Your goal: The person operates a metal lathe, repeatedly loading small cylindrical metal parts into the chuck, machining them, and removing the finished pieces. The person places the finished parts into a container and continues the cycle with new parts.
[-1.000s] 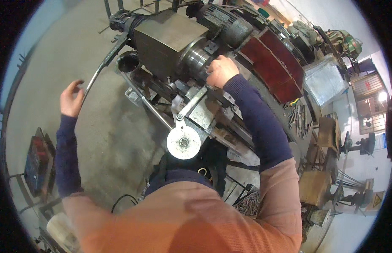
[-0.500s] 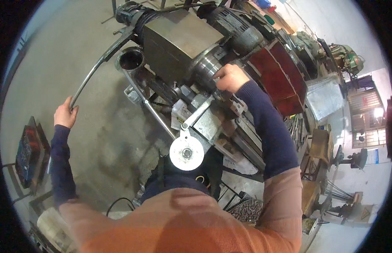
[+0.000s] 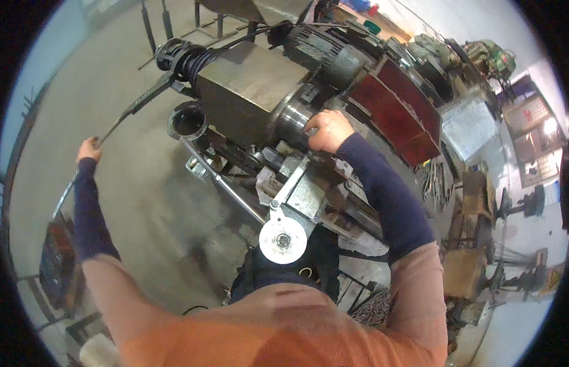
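Note:
My left hand, out at the far left, is closed round a long metal lever. The lever runs from a coiled spring at the end of a small lathe. At the lathe's shiny round chuck, my right hand has its fingers bent in a pinch against the front face. Whatever sits between those fingertips is hidden. Just below are the tool slide, a metal crank arm and a white round disc close to my body.
A metal pipe slants beside the slide, below a round cup. Behind the chuck stand a motor and a dark red box. Several tools lie to the right. A dark box-like thing is at the lower left.
My left hand has swung the lever outward to the left and away from me. My right hand stays at the chuck. The whole view has shifted slightly.

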The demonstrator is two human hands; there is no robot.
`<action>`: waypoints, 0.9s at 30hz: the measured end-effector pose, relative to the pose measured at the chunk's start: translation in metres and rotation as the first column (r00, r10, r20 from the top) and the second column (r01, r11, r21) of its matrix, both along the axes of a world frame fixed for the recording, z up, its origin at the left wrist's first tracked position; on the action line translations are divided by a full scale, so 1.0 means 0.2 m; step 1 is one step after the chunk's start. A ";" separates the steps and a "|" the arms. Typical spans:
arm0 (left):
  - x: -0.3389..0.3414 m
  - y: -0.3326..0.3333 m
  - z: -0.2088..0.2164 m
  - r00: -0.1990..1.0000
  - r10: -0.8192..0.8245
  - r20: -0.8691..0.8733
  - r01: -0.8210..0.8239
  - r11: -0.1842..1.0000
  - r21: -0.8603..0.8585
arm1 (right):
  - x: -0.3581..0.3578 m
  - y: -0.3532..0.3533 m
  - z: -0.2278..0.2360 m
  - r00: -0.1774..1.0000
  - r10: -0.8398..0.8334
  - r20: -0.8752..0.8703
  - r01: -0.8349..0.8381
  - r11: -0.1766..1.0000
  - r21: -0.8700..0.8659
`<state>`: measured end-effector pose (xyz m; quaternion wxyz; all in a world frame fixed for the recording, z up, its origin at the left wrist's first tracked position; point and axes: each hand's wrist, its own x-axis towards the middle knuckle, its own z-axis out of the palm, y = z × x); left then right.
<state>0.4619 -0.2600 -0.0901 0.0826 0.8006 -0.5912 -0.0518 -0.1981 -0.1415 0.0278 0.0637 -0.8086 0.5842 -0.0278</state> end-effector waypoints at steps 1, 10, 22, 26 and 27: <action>-0.30 -0.01 0.00 0.978 -0.145 -0.148 0.113 0.972 -0.205 | -0.05 0.05 -0.01 1.000 0.001 0.002 -0.001 0.996 -0.085; -1.38 0.21 -0.90 0.934 -0.331 -0.134 0.346 0.931 0.113 | -0.52 0.89 0.06 0.977 -0.034 0.210 0.133 0.870 -0.474; -1.21 0.22 -0.75 0.881 -0.472 0.029 0.469 0.880 0.069 | -1.71 2.39 -0.51 0.359 -0.869 0.342 0.933 0.320 -0.166; -1.14 0.27 -0.64 0.637 -0.297 -0.711 0.286 0.948 -0.140 | -1.99 2.82 -0.70 0.097 -0.980 -0.174 0.994 0.102 -0.023; -1.18 0.28 -0.62 0.540 -0.224 -0.811 0.181 0.972 -0.149 | -2.08 2.95 -0.71 0.071 -0.980 -0.186 0.997 0.072 0.002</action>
